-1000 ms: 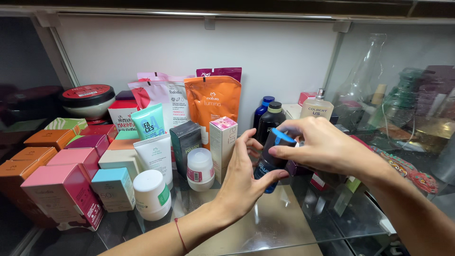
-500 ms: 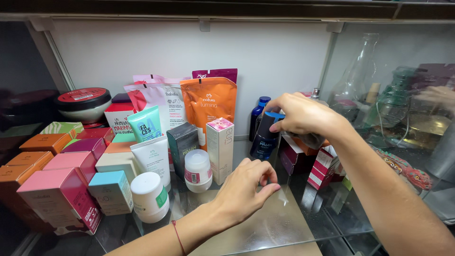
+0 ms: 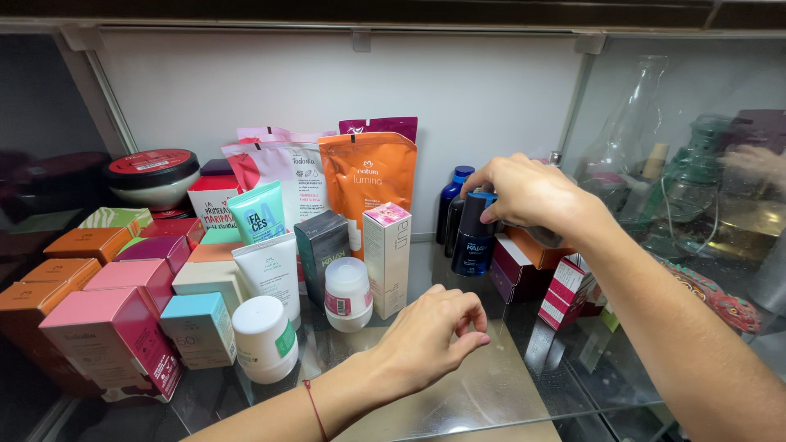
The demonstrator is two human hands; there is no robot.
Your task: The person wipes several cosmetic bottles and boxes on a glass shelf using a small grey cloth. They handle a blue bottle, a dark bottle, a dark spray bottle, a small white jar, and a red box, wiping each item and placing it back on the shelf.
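Head view: right hand [image 3: 532, 196] clamped over dark blue bottle [image 3: 473, 237], upright on glass shelf [image 3: 491, 385] beside small boxes [image 3: 532, 262]. Left hand [image 3: 430, 336] hovering, fingers loosely curled, empty, near white jar [image 3: 347, 293].

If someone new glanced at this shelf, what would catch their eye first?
Probably the orange pouch standing at the back centre, brightest among the crowded boxes. Next, the right hand resting on the dark blue bottle just right of it, while the left hand hovers loosely curled over the glass shelf in front.
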